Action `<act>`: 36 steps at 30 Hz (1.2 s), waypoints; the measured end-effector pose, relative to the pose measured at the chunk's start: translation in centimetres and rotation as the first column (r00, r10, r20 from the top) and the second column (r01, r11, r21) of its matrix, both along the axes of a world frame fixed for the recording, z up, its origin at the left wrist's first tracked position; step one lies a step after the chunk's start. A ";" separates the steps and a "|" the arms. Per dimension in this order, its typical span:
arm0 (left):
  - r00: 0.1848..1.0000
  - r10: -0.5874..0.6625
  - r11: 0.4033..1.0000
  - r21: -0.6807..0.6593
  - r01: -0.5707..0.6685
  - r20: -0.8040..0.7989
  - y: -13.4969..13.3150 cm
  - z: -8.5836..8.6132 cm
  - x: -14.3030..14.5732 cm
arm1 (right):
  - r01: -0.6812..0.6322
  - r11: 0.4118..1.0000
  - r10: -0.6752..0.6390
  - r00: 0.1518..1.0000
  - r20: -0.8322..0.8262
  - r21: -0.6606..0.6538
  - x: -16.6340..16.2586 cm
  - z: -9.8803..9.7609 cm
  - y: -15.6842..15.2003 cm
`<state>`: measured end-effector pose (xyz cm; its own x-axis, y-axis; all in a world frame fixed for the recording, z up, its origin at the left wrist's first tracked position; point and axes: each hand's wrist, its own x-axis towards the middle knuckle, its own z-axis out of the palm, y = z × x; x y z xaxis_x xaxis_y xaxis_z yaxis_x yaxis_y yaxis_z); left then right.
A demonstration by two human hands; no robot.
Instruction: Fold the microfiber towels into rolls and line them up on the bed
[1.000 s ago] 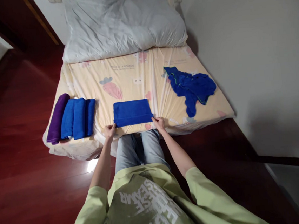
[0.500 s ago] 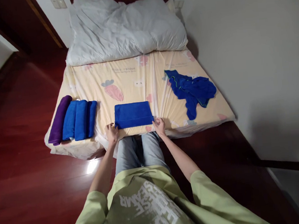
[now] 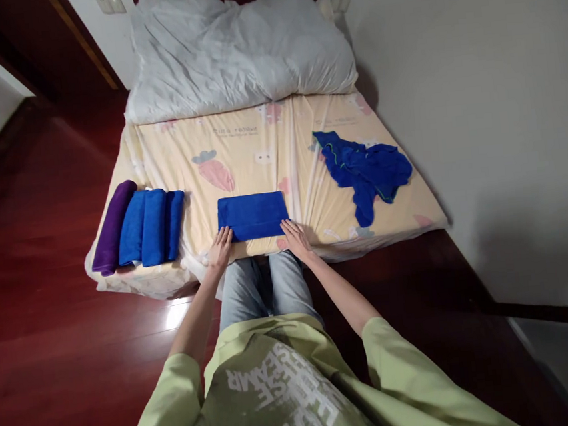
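Note:
A blue towel (image 3: 253,214) lies folded into a flat rectangle near the front edge of the bed, with a folded strip along its near side. The fingers of my left hand (image 3: 221,247) rest stretched out on its near left corner. On the near right corner lie the fingers of my right hand (image 3: 295,239), also straight and flat. To the left sit several rolled or folded towels side by side, a purple towel (image 3: 115,228) outermost and a blue towel (image 3: 153,227) among them. A crumpled dark blue cloth (image 3: 367,168) with green edging is at the right.
The bed (image 3: 168,160) has a yellow printed sheet. A bunched white quilt (image 3: 243,49) covers its far end. A white wall (image 3: 479,100) runs along the right side, and dark red floor (image 3: 37,317) shows at the left.
My hands have gone from pinching the towel's near corners to lying flat on them, each shifted slightly inward. The near strip now lies pressed flatter. The other towels have stayed put.

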<state>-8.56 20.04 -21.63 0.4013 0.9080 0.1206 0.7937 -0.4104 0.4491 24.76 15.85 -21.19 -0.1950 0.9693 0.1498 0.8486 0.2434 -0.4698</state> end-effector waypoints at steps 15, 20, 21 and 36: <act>0.992 -0.087 0.996 -0.009 0.087 -0.088 -2.7 0.3 -1.6 | 0.012 0.999 -0.011 1.000 -0.018 0.032 0.4 0.4 -2.4; 0.998 -0.065 0.997 -0.041 0.064 -0.020 -4.6 -0.5 -2.5 | 0.000 0.999 0.002 0.999 -0.036 0.042 0.8 -0.2 -4.6; 0.998 -0.053 0.997 -0.051 0.054 0.018 -4.5 -0.5 -2.6 | 0.006 0.999 -0.004 0.999 -0.049 0.036 0.8 -0.3 -4.6; 0.910 0.226 0.974 -0.110 -0.200 0.347 -2.7 -0.2 -3.6 | 0.193 0.981 -0.182 0.882 -0.434 -0.019 2.1 -1.1 -0.8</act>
